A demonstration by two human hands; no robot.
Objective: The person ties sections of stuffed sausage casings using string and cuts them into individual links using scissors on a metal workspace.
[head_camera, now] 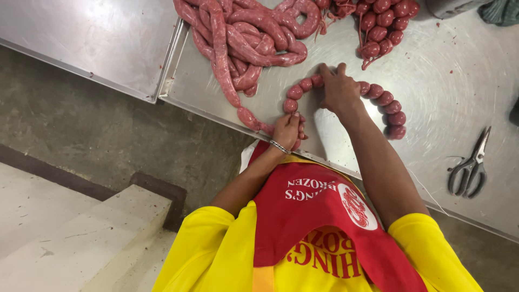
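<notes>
A chain of small round red sausage links [385, 99] curves across the steel table [443, 92]. My right hand [339, 91] lies over the top of that arc, with its fingers closed down on the links there. My left hand [287, 130], a bracelet on its wrist, sits at the table's near edge. It pinches the sausage where the chain meets the long unlinked sausage [247, 116]. That sausage runs back to a big coiled heap [243, 38] at the far left of the table.
A bunch of tied round links [385, 24] lies at the far middle. Scissors [469, 165] rest on the right of the table. A second steel table [92, 38] adjoins on the left. Concrete floor and a step [81, 227] lie below.
</notes>
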